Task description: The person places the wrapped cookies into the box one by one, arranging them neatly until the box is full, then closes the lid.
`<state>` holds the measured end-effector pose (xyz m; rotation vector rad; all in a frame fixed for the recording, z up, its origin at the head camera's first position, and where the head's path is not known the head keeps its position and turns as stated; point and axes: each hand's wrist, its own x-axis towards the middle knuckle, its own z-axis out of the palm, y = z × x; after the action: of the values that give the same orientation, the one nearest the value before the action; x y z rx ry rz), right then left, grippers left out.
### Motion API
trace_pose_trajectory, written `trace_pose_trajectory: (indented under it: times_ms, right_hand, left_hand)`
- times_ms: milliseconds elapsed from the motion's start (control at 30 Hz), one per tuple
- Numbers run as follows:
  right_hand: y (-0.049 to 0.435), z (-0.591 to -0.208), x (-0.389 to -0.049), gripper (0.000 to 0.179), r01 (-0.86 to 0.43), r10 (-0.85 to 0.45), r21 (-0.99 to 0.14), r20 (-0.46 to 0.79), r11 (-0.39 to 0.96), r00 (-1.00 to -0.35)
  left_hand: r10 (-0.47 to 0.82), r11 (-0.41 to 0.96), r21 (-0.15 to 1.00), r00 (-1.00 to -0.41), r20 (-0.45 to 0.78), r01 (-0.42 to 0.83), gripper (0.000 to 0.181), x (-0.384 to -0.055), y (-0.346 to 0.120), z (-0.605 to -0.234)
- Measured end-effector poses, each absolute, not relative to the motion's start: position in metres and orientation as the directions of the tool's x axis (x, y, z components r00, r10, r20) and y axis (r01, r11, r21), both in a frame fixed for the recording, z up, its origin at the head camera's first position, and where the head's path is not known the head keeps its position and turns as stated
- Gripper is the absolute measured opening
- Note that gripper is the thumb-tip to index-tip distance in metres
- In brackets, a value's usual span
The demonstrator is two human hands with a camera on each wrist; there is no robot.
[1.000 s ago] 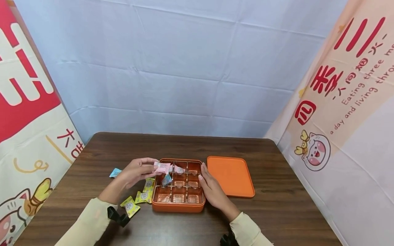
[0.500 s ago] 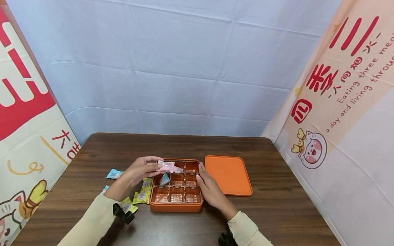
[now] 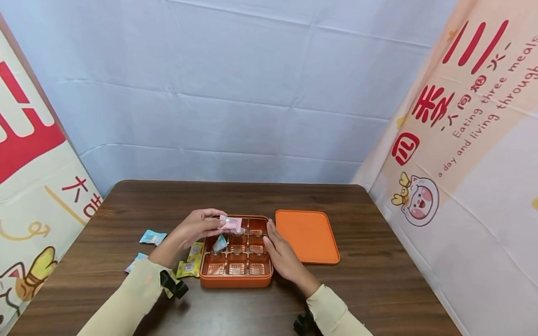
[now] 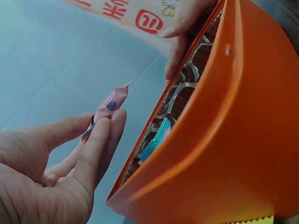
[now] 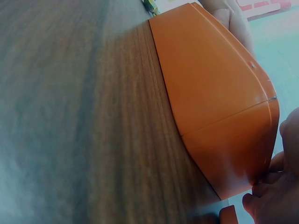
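Note:
In the head view my left hand [image 3: 197,229] pinches a pink wrapped candy [image 3: 232,223] between thumb and fingers, over the back row of an orange nine-compartment box [image 3: 235,282]. The left wrist view shows this pink candy [image 4: 110,105] at the fingertips, above the box rim. A blue wrapped candy [image 3: 220,244] lies in the left compartment of the middle row. Part of another pale pink wrapper shows behind the held candy. My right hand [image 3: 286,257] rests along the box's right side with fingers extended, touching its wall [image 5: 219,140].
Left of the box lie yellow wrapped candies [image 3: 189,269], partly hidden by the left arm. Farther left are a light blue candy [image 3: 153,237] and a pale blue-pink one [image 3: 135,262]. An orange lid [image 3: 306,235] lies flat right of the box.
My left hand has moved right with the pink candy, from the box's back left corner toward the middle of the back row. The right hand stays at the box's side.

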<state>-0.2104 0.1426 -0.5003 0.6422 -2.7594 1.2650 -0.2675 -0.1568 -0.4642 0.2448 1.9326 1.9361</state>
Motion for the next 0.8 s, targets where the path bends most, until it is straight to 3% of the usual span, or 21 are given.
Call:
trace_pose_trajectory:
  times_ms: [467, 800]
  right_hand:
    - [0.145, -0.500, -0.211, 0.059, -0.384, -0.347, -0.720, 0.210, 0.578, -0.914]
    - [0.144, -0.497, -0.209, 0.059, -0.398, -0.359, -0.715, 0.217, 0.575, -0.908]
  left_hand:
    - [0.414, 0.028, 0.990, -0.900, -0.140, -0.141, 0.048, -0.280, -0.142, -0.463]
    - [0.413, 0.045, 0.986, -0.896, -0.164, -0.160, 0.041, -0.283, -0.136, -0.464]
